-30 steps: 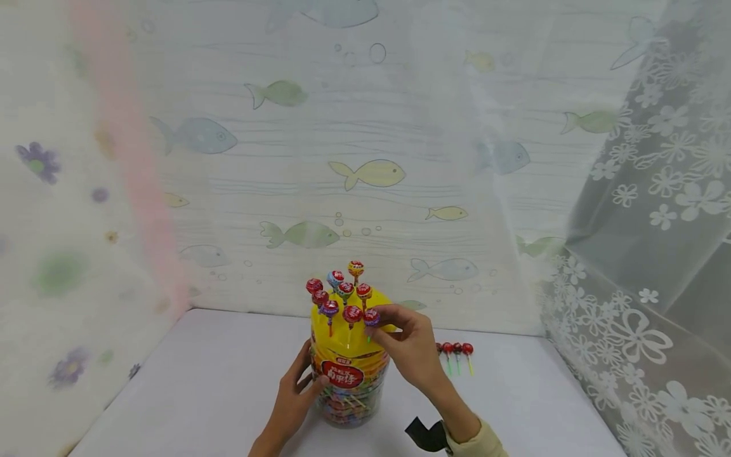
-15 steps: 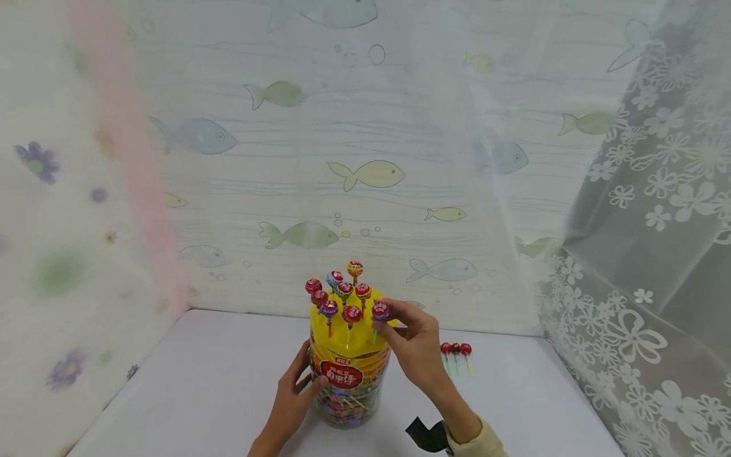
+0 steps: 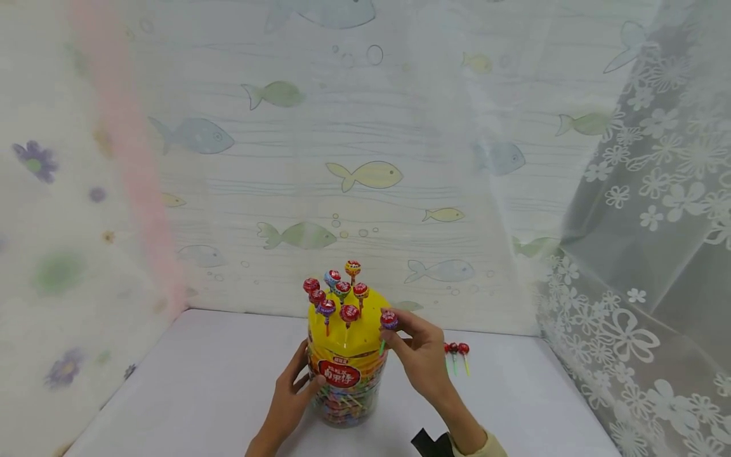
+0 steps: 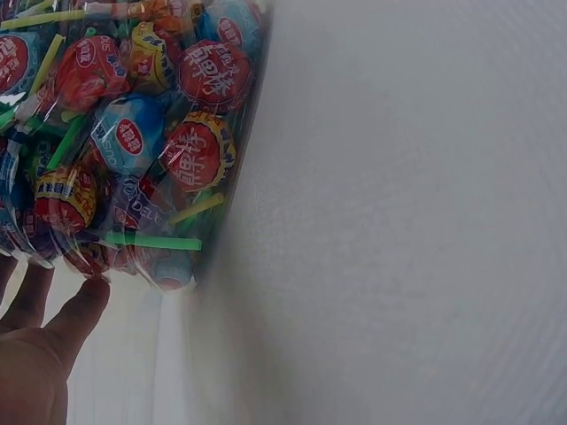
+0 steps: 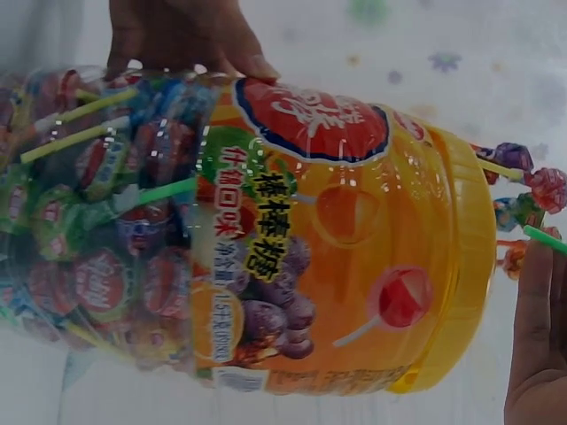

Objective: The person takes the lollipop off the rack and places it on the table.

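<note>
A big clear jar (image 3: 345, 406) of wrapped lollipops, with a yellow lid (image 3: 354, 336), stands upright on the table. My left hand (image 3: 288, 397) holds its left side, thumb at the front; the fingers touch the jar near its base in the left wrist view. Several lollipops (image 3: 349, 313) stand upright in the lid. My right hand (image 3: 419, 355) pinches a purple-and-red wrapped lollipop (image 3: 389, 319) at the lid's right edge. Its green stick (image 5: 542, 237) points toward the lid's top in the right wrist view; whether the tip touches the lid is hard to tell.
Some red lollipops (image 3: 464, 348) lie in a row on the white table (image 3: 194, 381), right of the jar and partly behind my right hand. A fish-print curtain (image 3: 365, 209) hangs behind, with a lace curtain (image 3: 639, 343) on the right.
My right hand has moved a little to the right with the purple-and-red lollipop, away from the lollipops standing in the lid. My left hand stays on the jar.
</note>
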Available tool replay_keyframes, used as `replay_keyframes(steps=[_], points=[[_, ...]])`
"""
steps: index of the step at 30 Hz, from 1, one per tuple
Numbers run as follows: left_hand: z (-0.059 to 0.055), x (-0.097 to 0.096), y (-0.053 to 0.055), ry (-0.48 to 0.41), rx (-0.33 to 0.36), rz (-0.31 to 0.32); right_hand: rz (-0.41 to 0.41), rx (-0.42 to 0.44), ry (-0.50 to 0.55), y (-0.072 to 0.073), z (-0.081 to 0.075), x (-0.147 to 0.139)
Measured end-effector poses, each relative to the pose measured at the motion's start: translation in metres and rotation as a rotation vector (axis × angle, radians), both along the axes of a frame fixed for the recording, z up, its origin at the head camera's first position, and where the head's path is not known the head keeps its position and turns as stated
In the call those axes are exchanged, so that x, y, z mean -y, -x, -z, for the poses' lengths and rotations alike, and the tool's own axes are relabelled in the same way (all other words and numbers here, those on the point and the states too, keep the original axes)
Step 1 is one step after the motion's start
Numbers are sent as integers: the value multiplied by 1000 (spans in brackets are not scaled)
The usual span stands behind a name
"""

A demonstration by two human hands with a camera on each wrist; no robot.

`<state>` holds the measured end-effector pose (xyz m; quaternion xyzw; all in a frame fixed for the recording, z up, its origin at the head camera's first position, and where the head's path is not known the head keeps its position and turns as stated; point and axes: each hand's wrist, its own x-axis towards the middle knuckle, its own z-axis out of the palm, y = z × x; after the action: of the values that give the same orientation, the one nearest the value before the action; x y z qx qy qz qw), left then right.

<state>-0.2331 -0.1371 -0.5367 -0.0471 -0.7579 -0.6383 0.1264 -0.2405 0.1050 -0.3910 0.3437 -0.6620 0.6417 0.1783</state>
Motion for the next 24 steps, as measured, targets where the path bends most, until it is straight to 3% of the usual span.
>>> replay_keyframes(steps=[12, 24], points=[[-1, 0, 0, -2, -2, 2, 9, 44, 13, -3, 20, -16], [0, -1, 0, -17, -7, 8, 113, 165, 14, -3, 49, -39]])
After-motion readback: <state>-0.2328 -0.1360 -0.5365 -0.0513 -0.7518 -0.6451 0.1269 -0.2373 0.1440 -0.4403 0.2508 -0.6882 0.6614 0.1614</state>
